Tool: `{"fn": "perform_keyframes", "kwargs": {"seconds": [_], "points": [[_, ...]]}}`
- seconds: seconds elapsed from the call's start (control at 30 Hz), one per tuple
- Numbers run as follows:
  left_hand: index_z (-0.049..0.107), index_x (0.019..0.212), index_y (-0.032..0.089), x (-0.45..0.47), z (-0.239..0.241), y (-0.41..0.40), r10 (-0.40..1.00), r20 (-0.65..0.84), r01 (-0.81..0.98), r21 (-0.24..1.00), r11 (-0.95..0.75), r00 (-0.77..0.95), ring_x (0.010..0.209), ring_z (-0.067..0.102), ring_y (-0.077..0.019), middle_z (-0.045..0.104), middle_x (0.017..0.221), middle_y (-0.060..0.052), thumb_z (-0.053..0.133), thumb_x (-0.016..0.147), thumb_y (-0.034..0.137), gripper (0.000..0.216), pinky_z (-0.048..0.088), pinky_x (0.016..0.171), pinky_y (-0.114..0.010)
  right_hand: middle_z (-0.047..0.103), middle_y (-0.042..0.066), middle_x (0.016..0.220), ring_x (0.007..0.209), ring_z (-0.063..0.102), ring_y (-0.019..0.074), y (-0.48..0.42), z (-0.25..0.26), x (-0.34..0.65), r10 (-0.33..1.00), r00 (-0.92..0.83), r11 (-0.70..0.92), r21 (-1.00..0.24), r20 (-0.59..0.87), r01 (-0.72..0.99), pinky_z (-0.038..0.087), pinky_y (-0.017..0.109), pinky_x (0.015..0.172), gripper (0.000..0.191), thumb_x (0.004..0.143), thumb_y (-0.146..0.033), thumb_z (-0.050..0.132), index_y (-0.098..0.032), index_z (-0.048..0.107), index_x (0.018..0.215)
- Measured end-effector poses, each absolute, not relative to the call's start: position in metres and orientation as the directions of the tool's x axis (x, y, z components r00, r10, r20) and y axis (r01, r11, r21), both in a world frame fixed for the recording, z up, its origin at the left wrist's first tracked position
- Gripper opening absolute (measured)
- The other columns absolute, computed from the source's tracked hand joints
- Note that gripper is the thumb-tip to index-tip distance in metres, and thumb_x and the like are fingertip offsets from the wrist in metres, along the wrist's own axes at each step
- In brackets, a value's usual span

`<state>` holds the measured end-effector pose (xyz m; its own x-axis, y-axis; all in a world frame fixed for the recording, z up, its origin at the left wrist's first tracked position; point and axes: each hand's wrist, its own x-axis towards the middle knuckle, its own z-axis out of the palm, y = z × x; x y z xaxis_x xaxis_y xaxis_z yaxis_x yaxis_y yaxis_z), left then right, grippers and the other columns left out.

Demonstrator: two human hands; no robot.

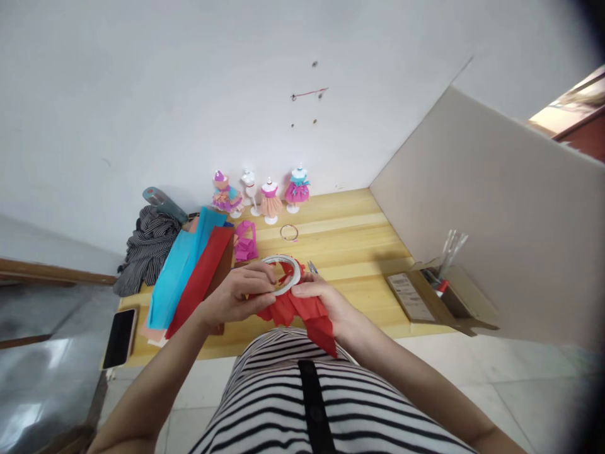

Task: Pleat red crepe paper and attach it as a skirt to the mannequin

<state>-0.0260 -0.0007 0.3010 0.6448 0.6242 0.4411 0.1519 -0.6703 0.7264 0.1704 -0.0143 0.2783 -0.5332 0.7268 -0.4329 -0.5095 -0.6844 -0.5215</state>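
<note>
Left hand point(242, 291) pinches a white tape roll point(295, 272) by its left side, fingers curled over the ring; right hand point(329, 304) grips gathered red crepe paper point(287, 309), thumb at the roll's lower right edge. Both items held together above the wooden table point(352, 221) near its front edge, scissors point(312, 267) just beyond the right hand, four mini dress forms point(271, 208) standing by the wall point(189, 94).

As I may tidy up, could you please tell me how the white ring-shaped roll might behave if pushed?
The white roll looks fairly stiff, its rim round in the left hand. Its open middle suggests light weight for its size, and that round rim would probably roll on edge.
</note>
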Motion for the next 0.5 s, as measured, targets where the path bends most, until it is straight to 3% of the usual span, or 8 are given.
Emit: {"fn": "perform_keyframes", "kwargs": {"seconds": [0.13,0.27,0.4,0.5], "points": [[0.069,0.098,0.015,-0.032,0.286,0.001,0.615,0.507,0.214,0.640,-0.738,0.604,0.105,0.065,-0.0222,0.074,0.087,-0.011,0.060,0.093,0.027,0.016,0.054,0.092,-0.038,0.074,-0.001,0.070,0.061,0.066,0.0152,-0.013,0.277,0.169,0.719,-0.524,-0.695,-0.466,-0.457,-0.547,0.051,0.027,0.069,0.024,0.052,-0.013,0.073,-0.018,0.072,0.075],[0.069,0.113,0.019,-0.041,0.275,0.000,0.622,0.573,0.348,0.522,-0.779,0.533,0.119,0.060,-0.0264,0.076,0.096,-0.011,0.057,0.091,0.049,0.039,0.045,0.104,-0.048,0.075,0.001,0.074,0.064,0.066,0.0162,-0.011,0.273,0.170,0.740,-0.511,-0.672,-0.465,-0.437,-0.577,0.049,0.028,0.071,0.020,0.061,-0.018,0.071,-0.018,0.073,0.080],[0.073,0.104,0.016,-0.037,0.285,-0.004,0.832,0.385,0.386,0.753,-0.533,0.399,0.119,0.057,-0.0270,0.074,0.099,-0.013,0.037,0.100,0.051,0.050,0.046,0.100,-0.043,0.076,0.003,0.076,0.067,0.067,0.0172,-0.010,0.271,0.169,0.772,-0.484,-0.635,-0.512,-0.411,-0.578,0.048,0.028,0.072,0.021,0.061,-0.019,0.072,-0.017,0.074,0.081],[0.075,0.087,0.015,-0.022,0.294,-0.004,0.925,0.123,0.442,0.851,-0.285,0.361,0.105,0.062,-0.0241,0.072,0.094,-0.011,0.044,0.097,0.041,0.041,0.051,0.087,-0.034,0.075,0.002,0.073,0.065,0.066,0.0165,-0.009,0.271,0.164,0.787,-0.432,-0.617,-0.543,-0.441,-0.569,0.048,0.027,0.068,0.023,0.057,-0.019,0.077,-0.017,0.074,0.079]]}}
